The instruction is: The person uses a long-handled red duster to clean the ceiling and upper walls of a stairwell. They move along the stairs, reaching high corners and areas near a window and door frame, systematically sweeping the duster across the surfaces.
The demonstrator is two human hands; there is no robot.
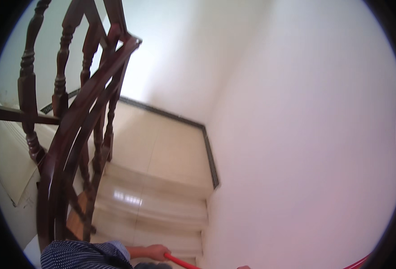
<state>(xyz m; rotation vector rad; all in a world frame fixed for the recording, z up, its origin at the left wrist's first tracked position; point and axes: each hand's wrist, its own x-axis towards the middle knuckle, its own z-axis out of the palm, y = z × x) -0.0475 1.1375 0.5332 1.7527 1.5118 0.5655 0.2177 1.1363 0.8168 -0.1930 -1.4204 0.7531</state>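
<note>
At the bottom edge, my left hand [154,252] is closed around the end of a slim red pole [181,261]. The pole runs down to the right and leaves the picture, so whatever it belongs to is hidden. Only a sliver of my right hand [243,267] shows at the bottom rim; its fingers and anything in them are cut off. Another red length [356,264] appears at the lower right rim, and its link to the pole cannot be seen. My left arm wears a dark patterned sleeve [80,254] with a light cuff.
Pale polished stair steps [150,208] lie before me and meet a tiled landing [157,144]. A dark wooden banister [80,104] with turned balusters [60,67] borders the left. White wall [295,134] fills the right, with a dark skirting strip [164,112] around the landing.
</note>
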